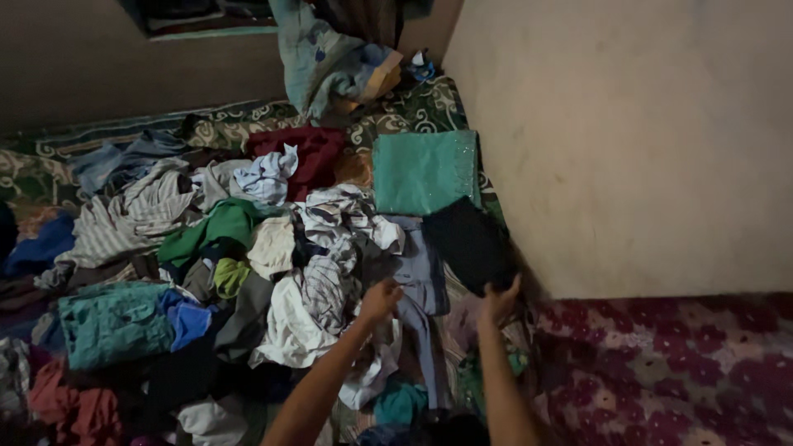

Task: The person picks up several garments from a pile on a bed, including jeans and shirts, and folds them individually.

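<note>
While both forearms reach out from the bottom of the head view, the right hand [500, 299] closes its fingers on the near edge of a dark folded cloth [471, 244], which lies flat on the patterned floor mat [429, 103] close to the pale wall [628, 140]. The left hand [381, 299] hovers over the clothes heap [248, 272] with its fingers curled in; whether it actually grips the grey-blue garment [421, 277] just beneath it I cannot tell (the light is dim and the fingertips blur into the fabric). Just beyond the dark cloth, touching its far edge, sits a folded teal cloth [424, 172]. The heap spreads to the left, with a striped white shirt [322, 285], a green garment [215, 227], a maroon one [301, 153] and a teal pair of trousers [111, 322] among it. A crumpled blue blanket [330, 62] lies at the far corner, and a dark red patterned carpet [677, 363] covers the floor on the right.
</note>
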